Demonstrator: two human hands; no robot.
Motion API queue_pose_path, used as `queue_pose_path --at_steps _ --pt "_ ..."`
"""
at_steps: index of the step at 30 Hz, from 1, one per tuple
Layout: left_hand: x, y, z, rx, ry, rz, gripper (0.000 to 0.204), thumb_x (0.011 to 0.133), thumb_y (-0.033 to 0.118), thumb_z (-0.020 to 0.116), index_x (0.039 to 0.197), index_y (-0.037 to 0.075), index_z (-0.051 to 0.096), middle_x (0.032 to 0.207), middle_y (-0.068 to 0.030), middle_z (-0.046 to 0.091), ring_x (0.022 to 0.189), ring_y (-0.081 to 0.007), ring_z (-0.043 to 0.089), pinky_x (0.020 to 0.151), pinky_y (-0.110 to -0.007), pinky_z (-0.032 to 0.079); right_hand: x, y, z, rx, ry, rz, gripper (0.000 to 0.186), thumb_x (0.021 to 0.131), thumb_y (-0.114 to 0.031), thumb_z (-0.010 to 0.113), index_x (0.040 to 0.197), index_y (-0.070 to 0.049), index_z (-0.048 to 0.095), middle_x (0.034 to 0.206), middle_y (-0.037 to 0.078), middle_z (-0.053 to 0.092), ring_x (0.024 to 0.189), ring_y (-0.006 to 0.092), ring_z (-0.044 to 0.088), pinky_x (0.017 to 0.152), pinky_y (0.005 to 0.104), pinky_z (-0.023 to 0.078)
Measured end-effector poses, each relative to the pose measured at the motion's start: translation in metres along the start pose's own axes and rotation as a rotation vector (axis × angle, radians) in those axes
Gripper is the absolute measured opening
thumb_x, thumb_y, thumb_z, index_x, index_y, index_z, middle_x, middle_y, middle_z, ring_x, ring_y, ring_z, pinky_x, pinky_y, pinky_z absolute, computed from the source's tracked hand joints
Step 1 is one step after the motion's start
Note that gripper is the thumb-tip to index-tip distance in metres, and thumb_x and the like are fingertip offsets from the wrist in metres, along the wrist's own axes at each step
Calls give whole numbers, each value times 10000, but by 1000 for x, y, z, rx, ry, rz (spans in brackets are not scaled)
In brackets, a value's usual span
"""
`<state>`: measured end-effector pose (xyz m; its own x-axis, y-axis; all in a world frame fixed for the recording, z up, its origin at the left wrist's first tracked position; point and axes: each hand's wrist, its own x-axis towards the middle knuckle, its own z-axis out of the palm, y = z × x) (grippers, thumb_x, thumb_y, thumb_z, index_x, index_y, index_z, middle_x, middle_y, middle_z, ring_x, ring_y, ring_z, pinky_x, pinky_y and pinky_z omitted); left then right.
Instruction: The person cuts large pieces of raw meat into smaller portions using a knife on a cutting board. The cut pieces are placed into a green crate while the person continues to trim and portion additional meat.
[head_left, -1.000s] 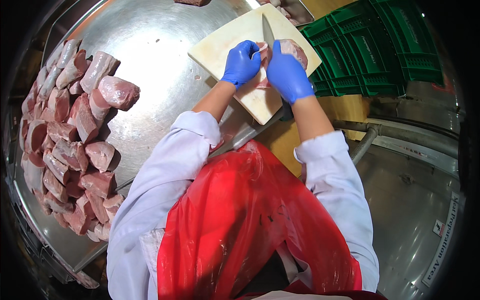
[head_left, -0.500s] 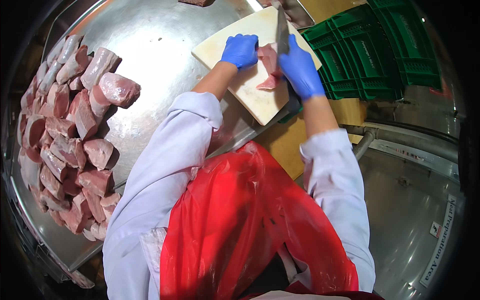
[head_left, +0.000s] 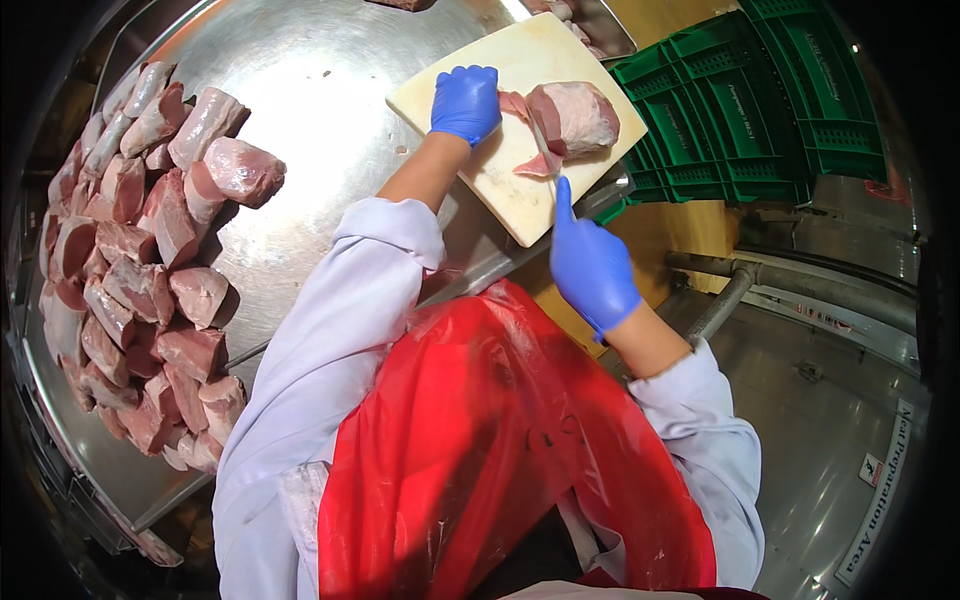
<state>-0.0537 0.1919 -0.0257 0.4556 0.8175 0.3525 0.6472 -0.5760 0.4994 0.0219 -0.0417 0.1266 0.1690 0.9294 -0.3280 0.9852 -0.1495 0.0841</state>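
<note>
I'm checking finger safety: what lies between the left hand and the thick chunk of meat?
In the head view, a pink strip of meat and the knife blade lie between the left hand and the chunk.

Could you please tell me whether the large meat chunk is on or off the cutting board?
On: the large meat chunk sits within the outline of the white cutting board, just right of the knife blade.
</note>
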Motion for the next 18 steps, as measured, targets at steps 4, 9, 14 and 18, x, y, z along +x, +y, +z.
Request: queue_pose_path --at_steps 4,9,14,18 --pt "-11 4 -6 32 138 -36 134 794 206 689 870 98 666 932 -110 660 912 -328 618 777 -460 467 -32 46 -9 12 117 -36 774 891 -82 551 1591 -125 224 775 204 663 636 399 655 580 501 532" --pt "-67 69 -10 -267 151 89 201 738 272 720 784 107 615 798 -103 624 822 -329 598 746 -468 450 20 81 16 315 502 -160 737 926 -160 576 1589 -245 266 815 159 643 622 398 641 567 503 527" --pt "-88 88 10 -65 116 112 130 727 209 696 718 130 592 768 -99 595 789 -314 581 710 -470 405 76 88 46 162 554 -294 700 939 -174 570 1576 -288 303 783 133 622 591 362 643 547 491 527" --pt "-92 86 9 -29 109 100 109 734 181 682 728 122 590 783 -103 595 804 -313 581 720 -472 402 70 104 62 27 388 -311 790 903 -124 570 1602 -256 225 763 147 616 576 353 643 540 492 527"
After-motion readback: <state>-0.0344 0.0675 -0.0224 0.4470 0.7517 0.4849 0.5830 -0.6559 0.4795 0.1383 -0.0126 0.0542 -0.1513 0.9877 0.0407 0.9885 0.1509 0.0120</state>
